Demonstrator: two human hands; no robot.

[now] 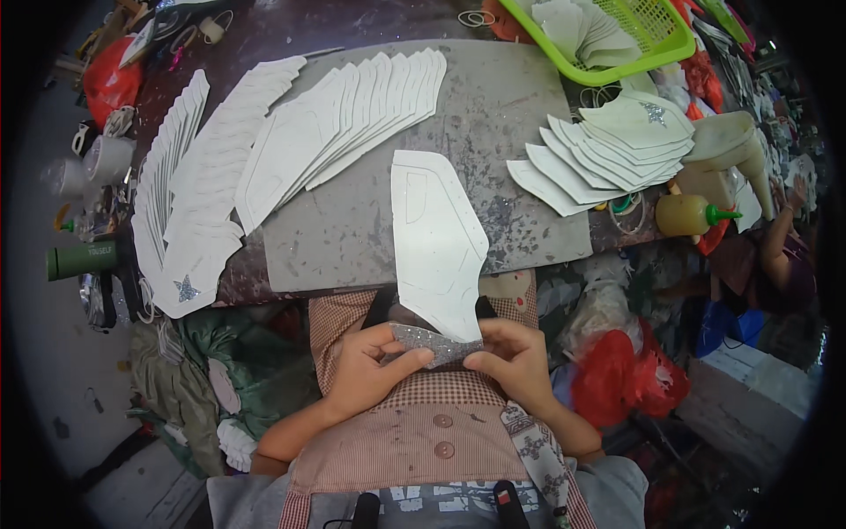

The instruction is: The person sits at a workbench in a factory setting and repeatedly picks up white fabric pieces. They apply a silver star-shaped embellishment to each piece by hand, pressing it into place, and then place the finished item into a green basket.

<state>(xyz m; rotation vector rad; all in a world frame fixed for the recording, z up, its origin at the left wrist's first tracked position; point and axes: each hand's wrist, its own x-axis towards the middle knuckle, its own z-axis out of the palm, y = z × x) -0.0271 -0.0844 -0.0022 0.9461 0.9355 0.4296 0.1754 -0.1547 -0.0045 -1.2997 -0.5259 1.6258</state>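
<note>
In front of my apron, my left hand (370,364) and my right hand (515,357) pinch the two ends of a grey glitter piece (434,344). A large white cut panel (438,234) with drawn lines overlaps the glitter piece at its lower end. Its upper part lies over the edge of a grey work board (520,115). By the right fingers, the panel's narrow tip meets the glitter. Whether the two are joined I cannot tell. Thumbs lie on top; the other fingers are partly hidden underneath.
Fanned white pieces (352,110) cover the table's left side, one with a silver star (186,287). More white pieces (608,154) are stacked at right, near a yellow squeeze bottle (683,214) and a green basket (665,66). Another person's arm (780,238) shows far right.
</note>
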